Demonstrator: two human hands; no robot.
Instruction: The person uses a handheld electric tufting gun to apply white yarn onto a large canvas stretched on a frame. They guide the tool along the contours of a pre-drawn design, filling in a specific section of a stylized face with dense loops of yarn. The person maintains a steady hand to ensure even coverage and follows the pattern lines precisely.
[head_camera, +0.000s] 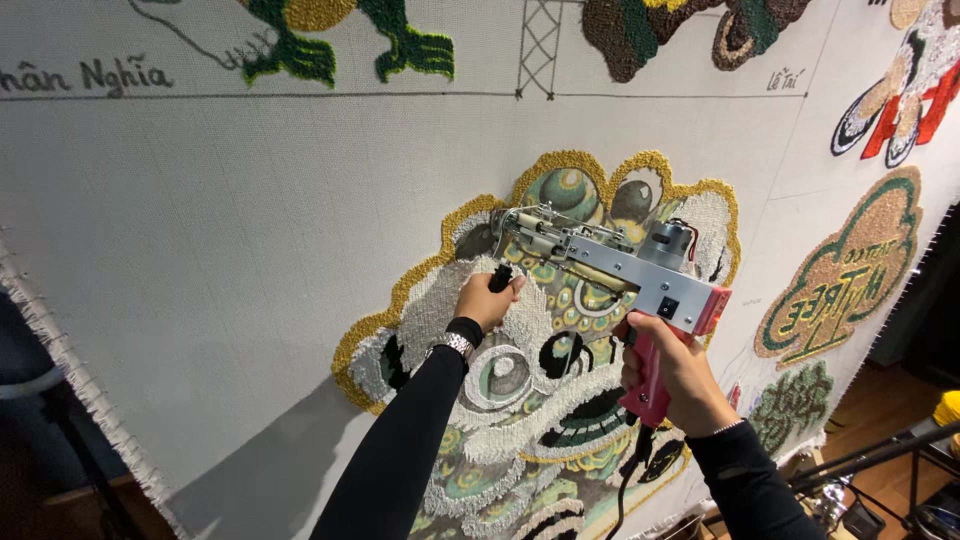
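Both black sleeves reach up: right hand clenched around the pink grip of a metal tufting gun, left hand closed on its black front handle. Its needle end meets stretched white cloth at the shaggy, looped lion-head rug, edged in yellow yarn; 1 green-and-tan tufted badge hangs well right.

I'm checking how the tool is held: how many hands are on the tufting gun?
2. The left hand grips the black front handle; the right hand wraps the pink rear grip of the tufting gun. No other hands show.

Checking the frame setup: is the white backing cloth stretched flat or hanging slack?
Stretched flat: the white backing cloth shows no folds, and its left edge looks hooked along a frame.
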